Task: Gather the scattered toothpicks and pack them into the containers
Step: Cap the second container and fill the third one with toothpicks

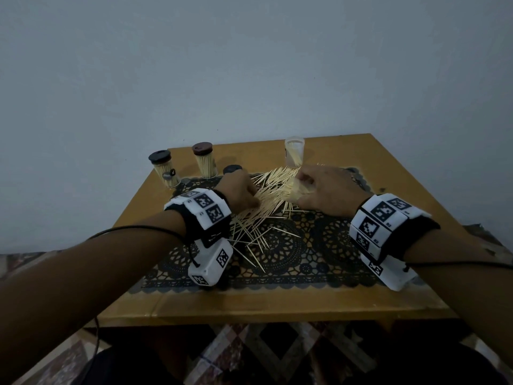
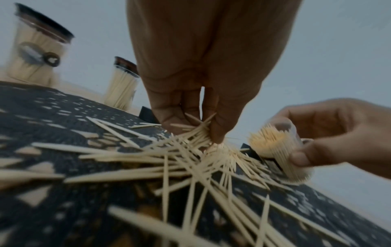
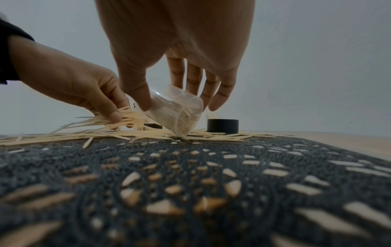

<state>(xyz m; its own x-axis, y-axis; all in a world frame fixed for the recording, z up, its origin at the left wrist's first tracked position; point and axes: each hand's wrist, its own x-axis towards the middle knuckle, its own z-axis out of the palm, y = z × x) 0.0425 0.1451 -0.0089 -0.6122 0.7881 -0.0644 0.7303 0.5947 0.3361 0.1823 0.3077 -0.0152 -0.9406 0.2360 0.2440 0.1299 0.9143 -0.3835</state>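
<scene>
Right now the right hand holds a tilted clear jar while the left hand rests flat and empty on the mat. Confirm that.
Not quite. The right hand does hold the tilted clear jar, but the left hand is not empty: it pinches a bunch of toothpicks from the pile, as both wrist views show.

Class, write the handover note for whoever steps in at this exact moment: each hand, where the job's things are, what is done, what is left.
Left hand: pinching a bunch from the loose toothpicks on the black lace mat.
Right hand: its grip holds a tilted clear container, partly filled, mouth toward the pile.
Done: two capped containers stand full at the table's far left.
Left: an open clear container stands behind the pile, part filled; many toothpicks lie loose; a black lid lies off.
</scene>
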